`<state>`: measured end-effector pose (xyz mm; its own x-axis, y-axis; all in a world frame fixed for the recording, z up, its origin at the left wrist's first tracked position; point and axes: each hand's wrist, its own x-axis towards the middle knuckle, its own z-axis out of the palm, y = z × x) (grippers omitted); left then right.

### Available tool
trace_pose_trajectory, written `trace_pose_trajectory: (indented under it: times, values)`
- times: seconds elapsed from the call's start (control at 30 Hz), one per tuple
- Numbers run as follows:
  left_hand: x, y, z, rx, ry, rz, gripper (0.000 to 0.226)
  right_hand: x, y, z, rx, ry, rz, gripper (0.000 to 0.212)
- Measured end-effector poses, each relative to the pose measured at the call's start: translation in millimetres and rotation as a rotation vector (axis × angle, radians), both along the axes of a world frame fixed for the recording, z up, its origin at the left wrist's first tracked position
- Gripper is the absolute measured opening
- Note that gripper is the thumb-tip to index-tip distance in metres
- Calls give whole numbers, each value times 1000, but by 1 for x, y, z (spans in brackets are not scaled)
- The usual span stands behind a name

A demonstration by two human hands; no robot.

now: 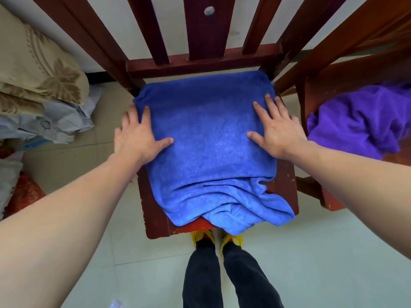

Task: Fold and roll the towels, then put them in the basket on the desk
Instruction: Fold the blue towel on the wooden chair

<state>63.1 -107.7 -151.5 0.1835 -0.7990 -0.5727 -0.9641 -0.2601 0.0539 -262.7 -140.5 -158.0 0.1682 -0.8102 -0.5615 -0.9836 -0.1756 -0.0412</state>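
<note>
— Where is the blue towel [209,138] found?
— It is spread on the chair seat [155,221], pressed flat beneath the released fingers of the left hand [135,136] and right hand [278,132].

Towel [209,138] lies spread on the seat of the near chair [155,221], far edge up against the chair's back rail, near edge bunched and hanging over the seat front. Left hand [135,138] flat on the towel's left edge, right hand [278,134] flat on its right edge, fingers spread. Second chair [347,70] just right of the first, with another towel [360,121] heaped on its seat. Left of the near chair, on the floor [333,252]: stacked cushions [37,70] on top of folded cloth and bags. The person's feet [216,237] stand at the seat's front edge.
</note>
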Motion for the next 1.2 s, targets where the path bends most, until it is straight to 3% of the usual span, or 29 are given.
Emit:
trace_pose_trajectory:
  times: [0.1,0.2,0.3,0.37,0.47,0.6,0.67,0.77,0.9,0.97,1.2]
  values:
    - [-6,26,11,-151,21,162,78,4,14,12,-82,-152,-238,73]
    - [-25,77,19,-262,183,532,48,-1,57,30,-179,-303,-489,49]
    - [-47,137,12,-101,370,1081,45,-8,116,40,31,-341,-769,42]
    - [-63,175,3,32,425,1312,57,-11,152,40,185,-262,-731,47]
    - [-86,199,-3,41,549,1450,41,-9,182,31,265,-212,-638,28]
    - [-92,183,4,-158,623,1636,16,-8,188,18,218,-551,-943,47]
    - [-82,182,13,-216,680,1720,17,-16,188,20,161,-595,-1040,45]
    - [-62,196,14,-181,655,1702,15,-39,193,22,200,-561,-1080,38]
    - [-43,221,15,-104,516,1374,32,-62,212,29,332,-505,-1064,29]
    - [-39,224,15,-100,521,1342,30,-66,215,30,342,-546,-1102,32]
    - [-29,177,31,-282,648,1333,22,-47,160,41,56,-750,-1162,28]
